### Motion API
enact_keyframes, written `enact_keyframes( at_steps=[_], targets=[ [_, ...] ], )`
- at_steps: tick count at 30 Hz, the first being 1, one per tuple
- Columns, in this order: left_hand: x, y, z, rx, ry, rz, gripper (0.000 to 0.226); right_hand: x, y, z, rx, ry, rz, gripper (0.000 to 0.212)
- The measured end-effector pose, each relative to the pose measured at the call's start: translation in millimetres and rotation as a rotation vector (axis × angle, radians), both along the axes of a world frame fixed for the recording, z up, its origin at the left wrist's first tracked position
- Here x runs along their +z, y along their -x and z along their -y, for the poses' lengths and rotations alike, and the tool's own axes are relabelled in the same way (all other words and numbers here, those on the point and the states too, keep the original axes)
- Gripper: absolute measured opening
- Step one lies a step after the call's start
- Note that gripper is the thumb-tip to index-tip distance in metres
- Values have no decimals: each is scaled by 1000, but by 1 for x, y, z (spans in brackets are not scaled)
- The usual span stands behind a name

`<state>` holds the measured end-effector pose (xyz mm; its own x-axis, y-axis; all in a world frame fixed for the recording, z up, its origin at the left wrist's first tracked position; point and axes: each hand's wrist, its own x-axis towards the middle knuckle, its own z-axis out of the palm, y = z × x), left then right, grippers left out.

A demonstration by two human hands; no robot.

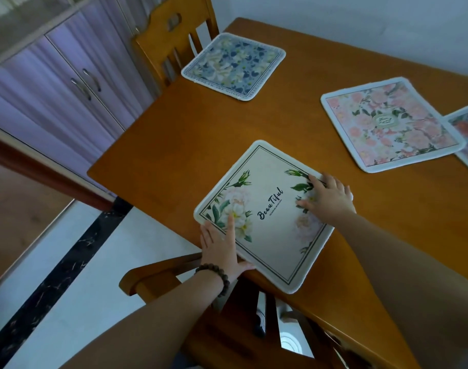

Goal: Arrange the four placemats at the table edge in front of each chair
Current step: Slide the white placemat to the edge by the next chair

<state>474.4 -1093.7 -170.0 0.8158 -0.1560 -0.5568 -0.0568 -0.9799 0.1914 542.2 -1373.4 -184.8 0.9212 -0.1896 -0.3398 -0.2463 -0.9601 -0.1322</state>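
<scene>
A cream placemat [264,209] with white flowers and the word "Beautiful" lies at the near table edge, above a wooden chair [158,278]. My left hand [222,246] presses flat on its near left corner, at the table's rim. My right hand [326,198] rests flat on its far right corner. A blue flowered placemat [234,65] lies at the left edge in front of another chair [168,38]. A pink flowered placemat [390,123] lies further right, its corner over a fourth mat [467,137] cut off by the frame.
The wooden table [190,145] stands against a white wall at the back. A purple cabinet [67,83] with two handles is to the left. Pale floor tiles with a dark strip [62,275] lie below left. A second chair's frame shows under the table's near edge.
</scene>
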Motion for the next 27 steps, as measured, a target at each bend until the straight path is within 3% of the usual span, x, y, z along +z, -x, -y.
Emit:
enact_keyframes(
  at_steps=[14,17,21,27],
  targets=[
    [-5,-112,-36,-373,145,29,117,-5,78,-22,-329,17,49,83],
    [-7,-128,-33,-350,172,54,102,-5,92,-34,-435,40,46,87],
    [-11,-138,-28,-362,297,169,67,-6,108,-61,-552,18,27,92],
    [-14,-143,-23,-347,379,167,68,-2,126,-119,-697,35,40,90]
  ],
)
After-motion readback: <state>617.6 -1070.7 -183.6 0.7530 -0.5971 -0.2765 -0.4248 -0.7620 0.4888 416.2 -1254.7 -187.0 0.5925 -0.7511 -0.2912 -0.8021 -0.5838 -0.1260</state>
